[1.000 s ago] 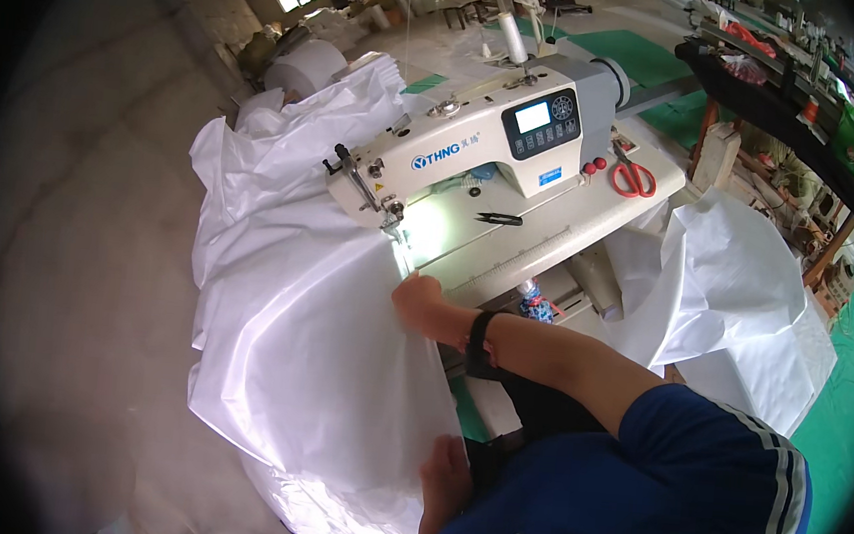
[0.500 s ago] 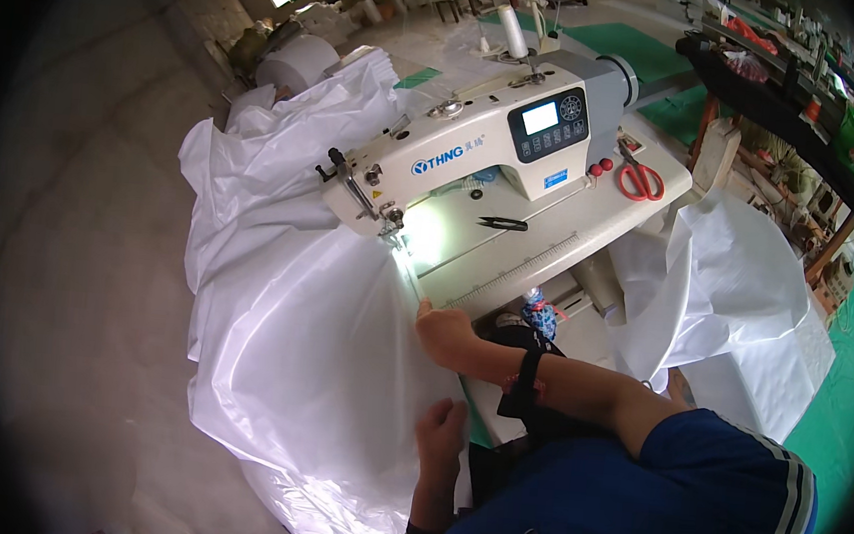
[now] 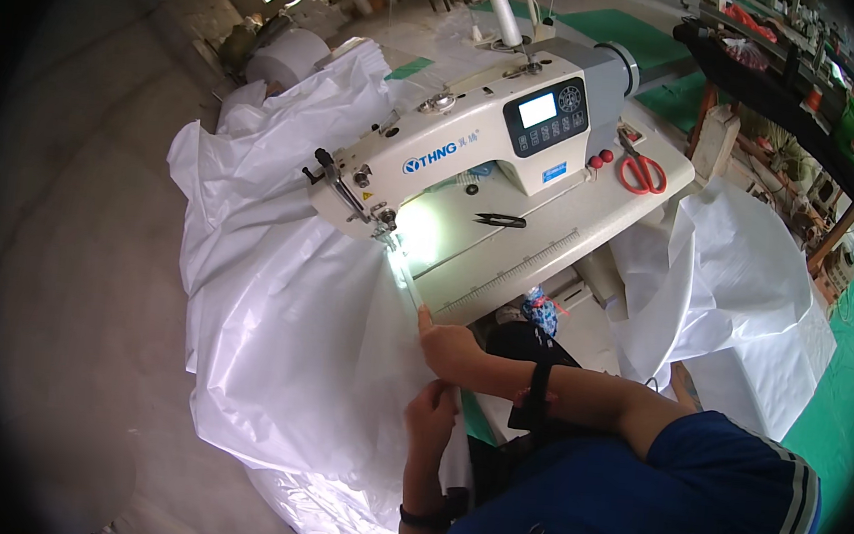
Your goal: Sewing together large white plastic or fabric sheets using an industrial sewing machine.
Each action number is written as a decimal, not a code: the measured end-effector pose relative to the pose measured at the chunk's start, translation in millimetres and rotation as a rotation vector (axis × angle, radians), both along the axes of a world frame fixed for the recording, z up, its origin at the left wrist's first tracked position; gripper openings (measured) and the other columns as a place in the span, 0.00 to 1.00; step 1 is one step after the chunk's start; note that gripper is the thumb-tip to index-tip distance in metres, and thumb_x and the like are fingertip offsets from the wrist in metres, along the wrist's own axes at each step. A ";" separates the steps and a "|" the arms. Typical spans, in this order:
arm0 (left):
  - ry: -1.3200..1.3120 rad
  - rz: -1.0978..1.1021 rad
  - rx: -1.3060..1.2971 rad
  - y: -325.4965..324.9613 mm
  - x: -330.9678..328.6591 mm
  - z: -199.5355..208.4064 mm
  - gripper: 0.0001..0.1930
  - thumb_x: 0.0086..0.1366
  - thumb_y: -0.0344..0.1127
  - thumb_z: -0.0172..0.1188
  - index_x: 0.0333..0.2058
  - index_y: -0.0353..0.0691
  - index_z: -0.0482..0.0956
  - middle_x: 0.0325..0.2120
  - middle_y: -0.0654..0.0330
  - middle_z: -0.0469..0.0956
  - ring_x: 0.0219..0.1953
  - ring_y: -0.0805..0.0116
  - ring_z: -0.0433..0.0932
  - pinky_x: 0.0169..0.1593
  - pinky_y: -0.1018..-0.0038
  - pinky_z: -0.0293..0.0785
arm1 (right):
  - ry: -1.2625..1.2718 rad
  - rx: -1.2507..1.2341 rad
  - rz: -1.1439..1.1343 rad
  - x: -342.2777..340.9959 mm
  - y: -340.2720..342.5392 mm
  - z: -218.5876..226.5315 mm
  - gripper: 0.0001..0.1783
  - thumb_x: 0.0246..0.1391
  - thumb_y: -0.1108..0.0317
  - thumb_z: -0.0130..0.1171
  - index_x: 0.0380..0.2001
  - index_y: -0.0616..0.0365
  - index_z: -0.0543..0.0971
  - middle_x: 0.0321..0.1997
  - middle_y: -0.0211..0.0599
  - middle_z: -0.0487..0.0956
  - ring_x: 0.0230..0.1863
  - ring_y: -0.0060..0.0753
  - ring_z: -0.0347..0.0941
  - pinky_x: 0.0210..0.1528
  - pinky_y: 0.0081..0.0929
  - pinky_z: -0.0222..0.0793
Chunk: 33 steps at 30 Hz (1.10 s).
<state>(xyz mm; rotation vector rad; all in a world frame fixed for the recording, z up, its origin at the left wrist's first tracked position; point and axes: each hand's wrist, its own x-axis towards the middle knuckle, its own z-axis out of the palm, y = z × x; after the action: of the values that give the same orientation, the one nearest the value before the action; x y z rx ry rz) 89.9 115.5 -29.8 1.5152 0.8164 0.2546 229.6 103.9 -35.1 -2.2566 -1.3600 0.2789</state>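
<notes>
A large white plastic-looking sheet [image 3: 280,346] hangs over the left side of a white sewing machine [image 3: 457,134], and its folded edge runs under the lit needle area. My right hand [image 3: 452,355] is closed on that edge just in front of the machine bed, index finger stretched along the fold toward the needle. Directly below it, my left hand [image 3: 429,418] is closed at the same edge, fingers curled and touching or nearly touching the right hand. The material inside both hands is mostly hidden.
Black thread snips [image 3: 500,220] lie on the machine bed [image 3: 539,241]. Red-handled scissors [image 3: 643,172] and two small red balls [image 3: 601,159] lie at its right end. More white sheeting [image 3: 737,281] hangs at the right. A thread cone [image 3: 506,20] stands behind the machine.
My left hand has risen along the sheet's edge to just below the right hand. The right hand stays on the fold, slightly lower in view. The machine and sheet appear shifted slightly left.
</notes>
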 end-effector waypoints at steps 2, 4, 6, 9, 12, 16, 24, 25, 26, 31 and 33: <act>0.174 0.138 1.009 8.1 -13.6 0.0 0.14 0.63 0.38 0.54 0.42 0.34 0.73 0.24 0.56 0.76 0.25 0.61 0.74 0.29 0.68 0.69 | 0.020 -0.010 0.010 0.0 -2.4 0.7 0.37 0.43 0.75 0.49 0.57 0.82 0.53 0.22 0.49 0.78 0.24 0.45 0.78 0.26 0.36 0.73; 0.305 0.259 1.180 23.4 -27.5 -1.6 0.19 0.62 0.42 0.53 0.48 0.36 0.69 0.36 0.51 0.74 0.36 0.54 0.72 0.39 0.61 0.67 | 0.039 -0.054 0.013 0.0 -3.8 1.4 0.37 0.43 0.75 0.49 0.57 0.82 0.53 0.23 0.49 0.78 0.24 0.45 0.78 0.26 0.37 0.73; 0.442 0.382 1.352 46.5 -41.6 -4.3 0.25 0.62 0.45 0.53 0.54 0.38 0.65 0.47 0.46 0.71 0.48 0.47 0.70 0.48 0.54 0.65 | 0.014 -0.001 -0.008 0.3 -3.8 2.1 0.37 0.43 0.75 0.50 0.57 0.81 0.54 0.23 0.48 0.78 0.24 0.44 0.78 0.26 0.37 0.73; 0.410 0.359 1.329 88.9 -53.7 -13.4 0.31 0.62 0.47 0.52 0.61 0.45 0.56 0.57 0.45 0.61 0.59 0.47 0.60 0.57 0.50 0.56 | -0.093 -0.014 -0.005 1.9 -0.2 3.4 0.36 0.43 0.74 0.52 0.56 0.80 0.57 0.22 0.46 0.78 0.23 0.41 0.78 0.25 0.35 0.73; 0.441 0.257 1.303 124.3 -58.0 -20.0 0.30 0.63 0.47 0.52 0.61 0.46 0.57 0.60 0.44 0.56 0.62 0.46 0.56 0.59 0.46 0.53 | -0.131 -0.032 -0.006 6.7 8.5 7.8 0.36 0.40 0.75 0.56 0.54 0.81 0.60 0.22 0.44 0.79 0.24 0.39 0.79 0.25 0.31 0.73; 0.599 0.187 1.363 158.2 -49.2 -19.1 0.29 0.63 0.47 0.52 0.61 0.46 0.57 0.61 0.43 0.54 0.63 0.46 0.53 0.60 0.43 0.48 | -0.221 0.004 -0.054 14.6 23.6 18.7 0.36 0.38 0.73 0.60 0.53 0.80 0.64 0.22 0.42 0.79 0.23 0.35 0.79 0.23 0.29 0.72; 0.574 0.080 1.289 206.5 -21.4 0.3 0.26 0.65 0.49 0.46 0.61 0.50 0.60 0.61 0.43 0.55 0.63 0.48 0.53 0.61 0.44 0.46 | -0.379 -0.097 -0.063 40.9 64.8 22.9 0.18 0.40 0.70 0.61 0.37 0.69 0.79 0.22 0.34 0.80 0.21 0.28 0.77 0.16 0.24 0.65; 0.585 0.068 1.261 211.1 -17.0 3.1 0.26 0.66 0.49 0.45 0.61 0.50 0.60 0.61 0.43 0.55 0.64 0.48 0.53 0.61 0.44 0.45 | -0.388 -0.054 -0.065 44.3 70.7 20.5 0.18 0.40 0.70 0.61 0.37 0.69 0.79 0.22 0.34 0.80 0.21 0.28 0.77 0.16 0.24 0.65; 0.592 0.050 1.223 214.8 -12.5 5.5 0.25 0.66 0.49 0.44 0.61 0.51 0.61 0.61 0.43 0.55 0.64 0.48 0.52 0.61 0.45 0.45 | -0.373 -0.042 -0.080 48.1 76.4 18.1 0.14 0.41 0.70 0.60 0.33 0.66 0.80 0.23 0.34 0.80 0.22 0.29 0.78 0.17 0.25 0.66; 0.564 0.029 1.175 225.9 4.2 19.1 0.25 0.67 0.49 0.42 0.61 0.51 0.60 0.62 0.45 0.54 0.65 0.52 0.51 0.62 0.46 0.43 | -0.336 0.021 -0.052 65.1 95.6 7.6 0.07 0.43 0.71 0.58 0.29 0.59 0.81 0.26 0.35 0.81 0.28 0.32 0.79 0.23 0.28 0.70; 0.543 0.025 1.167 229.5 10.2 22.9 0.25 0.67 0.49 0.42 0.61 0.51 0.60 0.62 0.46 0.53 0.65 0.53 0.51 0.62 0.46 0.43 | -0.244 0.008 -0.158 69.9 100.7 6.1 0.07 0.44 0.71 0.57 0.29 0.58 0.80 0.28 0.37 0.81 0.31 0.36 0.79 0.29 0.31 0.72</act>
<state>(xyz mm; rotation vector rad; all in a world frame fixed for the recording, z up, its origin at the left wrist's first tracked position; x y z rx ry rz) 100.1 345.0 -6.9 2.7434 1.2002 0.3737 299.4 204.6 -28.9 -2.4371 -1.2851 -0.0578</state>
